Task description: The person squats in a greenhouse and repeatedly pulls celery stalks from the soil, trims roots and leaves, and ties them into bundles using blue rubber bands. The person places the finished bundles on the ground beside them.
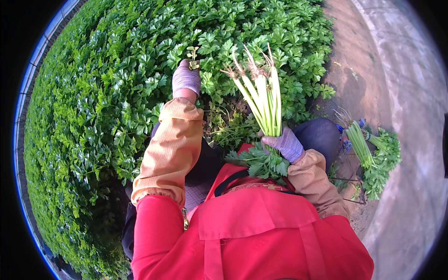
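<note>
My right hand (287, 144), in a thin purple knit glove, grips a bunch of celery (265, 101) by its stalks just above my lap. The bunch is upside down: pale stalks and brown roots point away from me, while the leaves hang below my fist over my red apron. Farther forward and to the left, my left hand (186, 78) wears a matching glove. Between its fingertips is a small yellowish sprig (192, 53); the fingers themselves are partly hidden. Around that hand stands dense growing celery (140, 66).
Tied celery bundles (360, 143) lie on the ground to my right, beside blue ties (345, 145). Bare soil (364, 70) borders the bed, with a pale path (413, 87) beyond it. Loose stems and leaves (234, 127) lie between my knees.
</note>
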### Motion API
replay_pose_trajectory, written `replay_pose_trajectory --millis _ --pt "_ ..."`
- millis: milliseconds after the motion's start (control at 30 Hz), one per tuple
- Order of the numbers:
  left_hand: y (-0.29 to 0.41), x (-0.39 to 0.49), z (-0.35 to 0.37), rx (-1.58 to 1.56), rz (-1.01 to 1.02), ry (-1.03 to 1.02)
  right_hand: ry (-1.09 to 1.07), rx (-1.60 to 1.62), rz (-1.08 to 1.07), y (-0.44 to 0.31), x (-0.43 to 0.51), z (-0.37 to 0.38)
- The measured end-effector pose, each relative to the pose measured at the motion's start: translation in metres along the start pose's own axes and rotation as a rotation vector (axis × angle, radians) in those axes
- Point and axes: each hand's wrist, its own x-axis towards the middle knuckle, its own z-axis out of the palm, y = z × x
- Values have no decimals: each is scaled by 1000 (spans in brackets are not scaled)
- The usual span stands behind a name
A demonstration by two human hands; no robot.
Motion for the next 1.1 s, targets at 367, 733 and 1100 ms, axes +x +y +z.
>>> replay_pose_trajectory --millis 367,733,1100 --pt "41 -50 56 -1572 -685 -485 378 -890 209 48 40 35" --pt "63 -69 48 -1558 -123 -514 328 -847 45 87 47 39" --pt "57 -89 34 -1645 -59 -1087 -186 36 -68 13 35 19"
